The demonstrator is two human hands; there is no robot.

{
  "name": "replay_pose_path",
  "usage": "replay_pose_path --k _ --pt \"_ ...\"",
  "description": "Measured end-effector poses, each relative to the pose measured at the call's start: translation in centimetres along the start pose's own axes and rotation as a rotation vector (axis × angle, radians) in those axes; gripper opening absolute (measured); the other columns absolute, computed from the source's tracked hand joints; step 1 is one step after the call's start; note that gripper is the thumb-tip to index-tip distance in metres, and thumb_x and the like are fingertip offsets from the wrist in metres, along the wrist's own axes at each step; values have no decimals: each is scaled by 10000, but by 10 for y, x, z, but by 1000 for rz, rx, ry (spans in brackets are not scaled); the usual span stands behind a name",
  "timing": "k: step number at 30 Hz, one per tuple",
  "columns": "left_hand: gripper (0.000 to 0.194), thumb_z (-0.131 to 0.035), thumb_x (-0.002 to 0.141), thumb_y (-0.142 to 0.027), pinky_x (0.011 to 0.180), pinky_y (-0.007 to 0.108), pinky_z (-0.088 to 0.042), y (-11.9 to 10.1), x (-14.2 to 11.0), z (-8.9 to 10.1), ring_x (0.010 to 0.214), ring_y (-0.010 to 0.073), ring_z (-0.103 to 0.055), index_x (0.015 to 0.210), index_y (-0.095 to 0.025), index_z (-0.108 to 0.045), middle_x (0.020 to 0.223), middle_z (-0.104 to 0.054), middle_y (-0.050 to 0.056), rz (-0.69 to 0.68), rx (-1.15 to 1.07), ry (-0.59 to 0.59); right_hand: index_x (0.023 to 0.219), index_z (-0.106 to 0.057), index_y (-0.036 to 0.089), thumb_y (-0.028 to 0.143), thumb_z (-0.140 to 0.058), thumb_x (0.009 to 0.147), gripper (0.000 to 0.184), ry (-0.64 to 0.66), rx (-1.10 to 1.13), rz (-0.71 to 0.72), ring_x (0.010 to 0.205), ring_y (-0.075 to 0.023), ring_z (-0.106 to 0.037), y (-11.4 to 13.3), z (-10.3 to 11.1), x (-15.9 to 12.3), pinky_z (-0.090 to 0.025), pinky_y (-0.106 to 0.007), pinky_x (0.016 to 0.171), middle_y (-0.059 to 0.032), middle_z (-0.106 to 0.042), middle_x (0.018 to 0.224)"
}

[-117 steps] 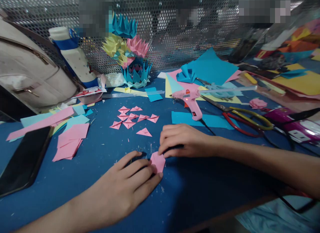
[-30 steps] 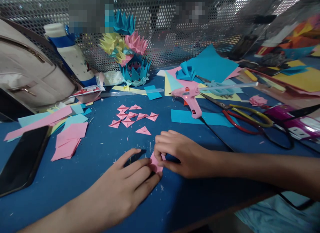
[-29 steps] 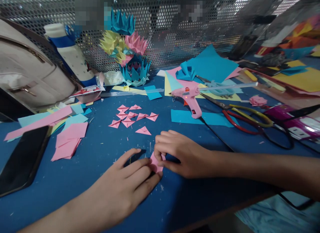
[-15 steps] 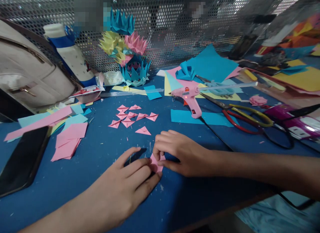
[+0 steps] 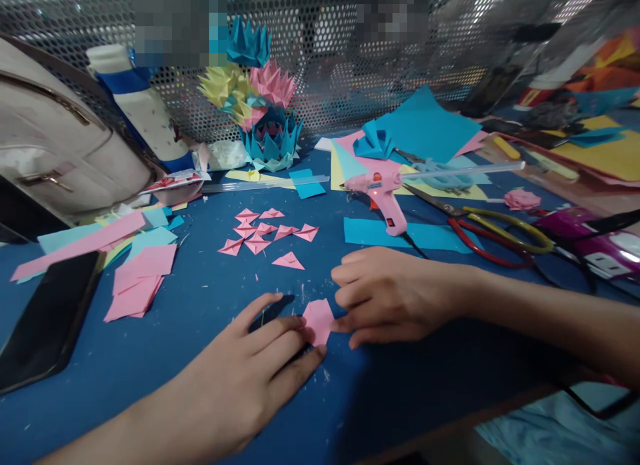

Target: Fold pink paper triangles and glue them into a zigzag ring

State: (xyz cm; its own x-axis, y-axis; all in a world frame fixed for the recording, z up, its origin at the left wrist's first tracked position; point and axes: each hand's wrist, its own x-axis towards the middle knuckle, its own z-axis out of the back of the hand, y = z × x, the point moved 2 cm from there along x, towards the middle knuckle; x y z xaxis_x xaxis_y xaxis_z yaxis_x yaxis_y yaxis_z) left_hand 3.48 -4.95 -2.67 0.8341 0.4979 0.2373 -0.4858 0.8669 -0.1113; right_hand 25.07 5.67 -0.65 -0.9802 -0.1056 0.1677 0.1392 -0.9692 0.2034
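A small folded piece of pink paper (image 5: 320, 320) lies on the blue table between my hands. My left hand (image 5: 265, 358) holds its left side down with the thumb and nearby fingertips, while one far finger is stretched away. To the right, my right hand (image 5: 395, 295) has curled fingers with nothing between them, and one fingertip touches the paper's right edge. Beyond the hands, several folded pink paper triangles (image 5: 257, 243) sit in a loose cluster, with one triangle (image 5: 289, 260) nearer to me.
A pink glue gun (image 5: 383, 197) with a lit light lies behind my right hand, beside red-and-yellow-handled scissors (image 5: 500, 235). Pink paper squares (image 5: 137, 285) and a phone (image 5: 50, 318) are at left. Paper flowers (image 5: 273, 135) and a bottle (image 5: 145, 112) stand at the back.
My right hand has moved right, off the middle of the pink paper to its right edge, uncovering more of it. My left hand stays nearly in place.
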Motion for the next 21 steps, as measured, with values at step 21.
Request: replay_pose_path --k 21 --pt "307 -396 1020 -86 865 405 -534 -1 20 -2 816 195 -677 1001 -90 -702 862 -748 65 -24 268 -322 996 -698 156 257 -611 956 140 -238 396 -400 836 -147 -599 -20 -14 -2 -431 -247 723 -51 -683 902"
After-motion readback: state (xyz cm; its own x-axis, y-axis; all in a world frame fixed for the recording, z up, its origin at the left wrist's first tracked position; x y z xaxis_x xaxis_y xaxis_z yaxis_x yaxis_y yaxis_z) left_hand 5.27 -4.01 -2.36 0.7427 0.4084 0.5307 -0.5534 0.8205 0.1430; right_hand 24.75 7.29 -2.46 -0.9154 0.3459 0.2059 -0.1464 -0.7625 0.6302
